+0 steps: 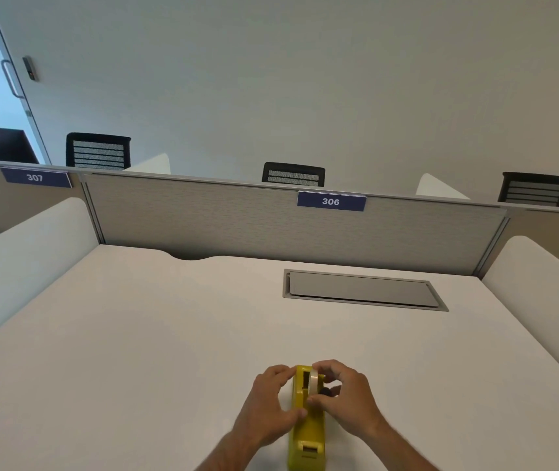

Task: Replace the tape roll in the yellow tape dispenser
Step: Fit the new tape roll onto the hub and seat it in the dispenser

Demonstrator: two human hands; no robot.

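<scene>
The yellow tape dispenser (307,436) stands on the white desk (156,334) near its front edge, its cutter end toward me. My left hand (266,402) grips the dispenser's left side. My right hand (346,396) pinches the whitish tape roll (313,382), which sits upright in the dispenser's well. A dark hub (325,391) shows on the roll's right side, partly hidden by my fingers.
A grey cable hatch (363,289) is set into the desk at the back right. A grey partition (237,219) with a "306" label (331,201) closes the far side. White side dividers (26,253) flank the desk. Black chairs (98,151) stand beyond.
</scene>
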